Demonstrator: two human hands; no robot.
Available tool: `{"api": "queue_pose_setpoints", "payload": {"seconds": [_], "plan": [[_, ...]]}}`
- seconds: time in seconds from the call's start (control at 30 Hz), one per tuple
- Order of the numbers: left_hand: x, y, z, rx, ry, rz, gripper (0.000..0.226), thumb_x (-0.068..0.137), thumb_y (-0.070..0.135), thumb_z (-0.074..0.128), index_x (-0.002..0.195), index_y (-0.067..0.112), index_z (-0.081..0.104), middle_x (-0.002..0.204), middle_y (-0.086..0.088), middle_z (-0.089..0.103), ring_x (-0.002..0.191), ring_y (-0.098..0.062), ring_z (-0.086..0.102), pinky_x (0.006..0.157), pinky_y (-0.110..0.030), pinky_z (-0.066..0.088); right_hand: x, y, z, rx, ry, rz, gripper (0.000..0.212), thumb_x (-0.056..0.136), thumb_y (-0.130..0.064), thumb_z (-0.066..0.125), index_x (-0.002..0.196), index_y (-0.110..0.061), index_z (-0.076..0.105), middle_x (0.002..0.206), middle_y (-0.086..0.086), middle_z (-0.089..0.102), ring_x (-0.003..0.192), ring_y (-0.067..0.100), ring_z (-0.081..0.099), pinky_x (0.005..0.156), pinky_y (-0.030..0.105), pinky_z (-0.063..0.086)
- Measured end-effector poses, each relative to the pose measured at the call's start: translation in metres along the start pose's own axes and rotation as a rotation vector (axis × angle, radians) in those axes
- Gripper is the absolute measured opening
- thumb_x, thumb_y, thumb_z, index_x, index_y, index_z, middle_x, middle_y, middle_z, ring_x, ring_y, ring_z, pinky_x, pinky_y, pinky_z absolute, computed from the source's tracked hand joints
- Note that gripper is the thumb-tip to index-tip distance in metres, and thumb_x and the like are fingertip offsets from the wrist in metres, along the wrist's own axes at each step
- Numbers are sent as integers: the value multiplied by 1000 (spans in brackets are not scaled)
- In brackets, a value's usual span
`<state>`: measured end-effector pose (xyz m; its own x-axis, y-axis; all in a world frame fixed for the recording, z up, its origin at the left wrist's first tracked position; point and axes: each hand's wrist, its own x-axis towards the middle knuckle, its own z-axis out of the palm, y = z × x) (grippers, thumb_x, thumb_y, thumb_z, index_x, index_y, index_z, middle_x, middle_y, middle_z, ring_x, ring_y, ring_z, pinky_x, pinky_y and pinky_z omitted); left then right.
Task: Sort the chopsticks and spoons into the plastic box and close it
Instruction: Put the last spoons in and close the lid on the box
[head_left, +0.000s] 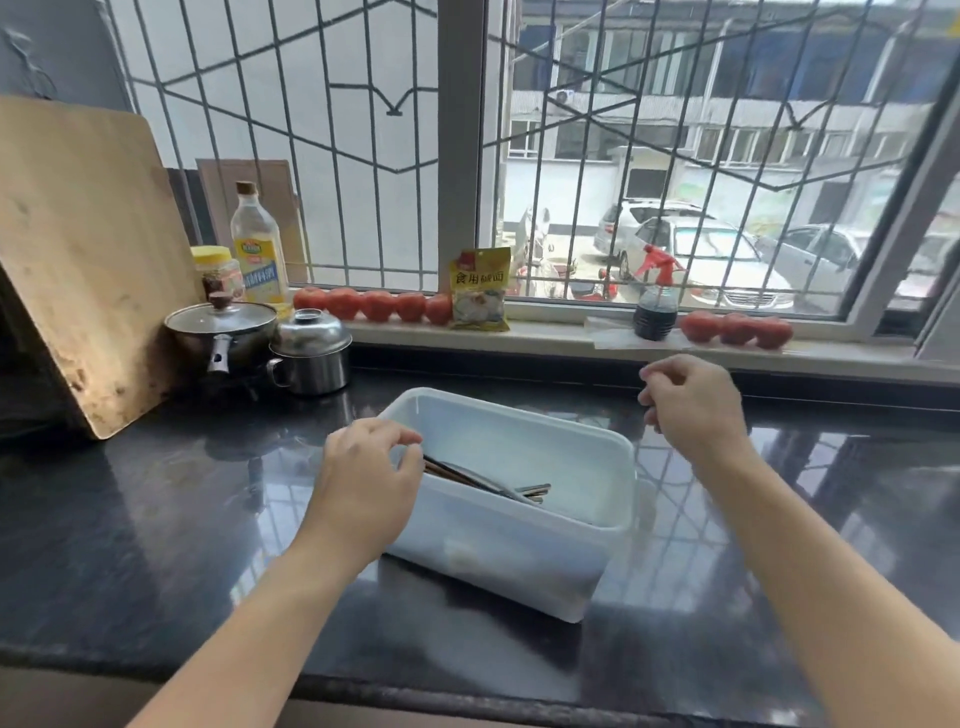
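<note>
A dark counter (156, 519) ran beneath a barred window. At centre the lidless plastic box (519, 551) held the chopsticks (537, 490), gripped at nine o'clock by the left hand (363, 483). The right hand (693, 402), at two o'clock, was loosely curled and empty; the bundle would best be laid flat before a lid, nowhere seen, was sought.

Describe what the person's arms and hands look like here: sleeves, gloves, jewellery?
Both forearms are bare up to the frame edge, with no sleeves showing. The left hand and right hand wear no gloves, and no rings, watch or bracelet show on the fingers or wrists.

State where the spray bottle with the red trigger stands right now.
In the head view, the spray bottle stands on the windowsill, right of centre, just left of three tomatoes.
</note>
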<state>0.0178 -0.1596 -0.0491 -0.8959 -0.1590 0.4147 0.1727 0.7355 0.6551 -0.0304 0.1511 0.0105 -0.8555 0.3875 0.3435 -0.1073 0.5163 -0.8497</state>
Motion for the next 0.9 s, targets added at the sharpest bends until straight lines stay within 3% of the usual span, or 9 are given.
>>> {"api": "queue_pose_setpoints", "payload": {"seconds": [0.13, 0.2, 0.3, 0.4, 0.57, 0.63, 0.73, 0.8, 0.9], "plan": [[-9, -6, 24, 49, 121, 84, 52, 94, 39, 25, 79, 22, 71, 101, -1, 60, 109, -28, 46, 97, -27, 26, -6, 76, -4, -337, -194, 185, 22, 89, -10, 53, 78, -12, 72, 72, 4, 72, 75, 29, 70, 75, 45, 60], [-11, -6, 27, 55, 157, 90, 55, 94, 40, 21, 81, 20, 70, 100, -2, 58, 107, -29, 44, 96, -28, 28, -15, 96, 5, -454, -266, 208, 22, 90, -13, 51, 82, -9, 71, 80, 7, 72, 86, 33, 68, 80, 42, 57], [-12, -5, 28, 57, 144, 65, 59, 92, 43, 19, 84, 19, 71, 101, -1, 57, 109, -28, 41, 95, -27, 27, -21, 101, 24, -543, -310, 218, 27, 97, -17, 49, 119, -7, 62, 115, 14, 66, 108, 34, 59, 85, 35, 45], [-13, -5, 26, 52, 122, 50, 62, 90, 47, 15, 84, 19, 71, 103, 0, 57, 111, -26, 40, 94, -26, 26, -18, 101, 43, -657, -365, 223, 23, 99, -18, 42, 117, -8, 50, 110, 9, 58, 96, 29, 55, 75, 35, 41], [-10, -10, 27, 74, 86, 34, 61, 89, 49, 13, 83, 22, 68, 103, 2, 56, 113, -25, 40, 93, -24, 25, 5, 102, 49, -674, -352, 341, 18, 96, -10, 44, 86, -9, 58, 87, 10, 63, 76, 27, 59, 58, 29, 42], [-10, -13, 28, 91, 80, 30, 60, 90, 48, 13, 83, 23, 67, 103, 2, 56, 114, -25, 41, 92, -23, 24, 15, 95, 38, -604, -303, 413, 15, 95, -9, 49, 86, -4, 60, 78, 12, 61, 66, 26, 59, 49, 25, 42], [-9, -12, 29, 129, 84, 42, 59, 91, 47, 10, 85, 23, 64, 103, 2, 55, 113, -26, 42, 93, -26, 25, 34, 80, 15, -394, -134, 443, 13, 95, -9, 54, 93, 2, 60, 79, 18, 60, 62, 30, 60, 48, 28, 44], [-9, -11, 31, 155, 89, 38, 59, 92, 47, 8, 88, 24, 62, 102, 1, 52, 113, -27, 42, 93, -28, 27, 44, 65, 1, -250, 15, 317, 12, 90, -14, 62, 95, -3, 60, 86, 16, 63, 79, 35, 66, 60, 34, 51], [-10, -1, 35, 185, 107, 11, 55, 94, 45, 10, 92, 20, 59, 100, -4, 52, 108, -32, 43, 93, -37, 35, 44, 37, -14, -130, 133, -22, 35, 89, -17, 68, 122, -13, 57, 98, 4, 66, 88, 27, 64, 81, 38, 52]]}}
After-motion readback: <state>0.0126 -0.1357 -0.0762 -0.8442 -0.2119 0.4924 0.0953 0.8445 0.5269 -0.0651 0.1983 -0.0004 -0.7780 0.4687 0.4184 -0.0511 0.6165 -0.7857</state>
